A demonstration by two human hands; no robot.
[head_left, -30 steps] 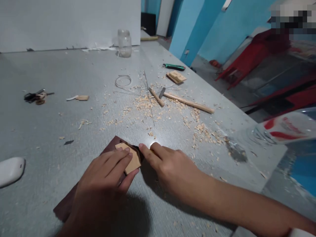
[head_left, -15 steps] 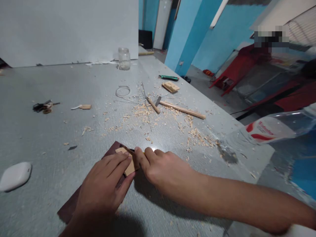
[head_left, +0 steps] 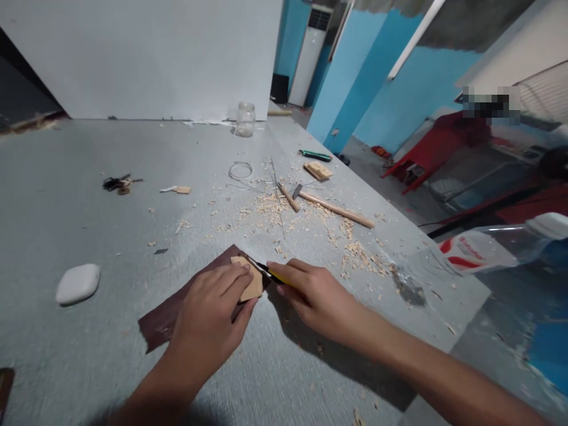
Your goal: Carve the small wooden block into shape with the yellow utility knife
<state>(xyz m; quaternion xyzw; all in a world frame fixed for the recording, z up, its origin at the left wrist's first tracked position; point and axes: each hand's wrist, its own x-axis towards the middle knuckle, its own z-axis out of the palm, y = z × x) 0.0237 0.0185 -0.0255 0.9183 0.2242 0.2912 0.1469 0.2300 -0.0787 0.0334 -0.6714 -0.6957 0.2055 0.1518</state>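
Note:
My left hand [head_left: 215, 305] presses a small flat piece of pale wood [head_left: 254, 286] with its fingers on top and the thumb at its near edge. Under the wood lies a dark brown strip [head_left: 162, 319], leather-like, on the grey table. My right hand [head_left: 310, 290] is closed round a yellow and black craft knife [head_left: 277, 277]. Its blade points left and away, along the wood's far right edge over the brown strip. Whether the blade touches the wood or the strip, I cannot tell.
Beyond the hands lie wood shavings [head_left: 275, 207], a hammer [head_left: 337, 209], a coil of wire [head_left: 240, 171], green-handled tool [head_left: 315, 155] and carved wood block [head_left: 318, 171]. A glass jar [head_left: 245, 121] stands farther back. A plastic bottle [head_left: 483, 245] is right, a white case [head_left: 78, 284] left.
The view has shifted, so the table things sit farther right. The right hand has drawn back from the wood's edge, and more of the knife's yellow handle and blade shows. The left hand keeps its hold.

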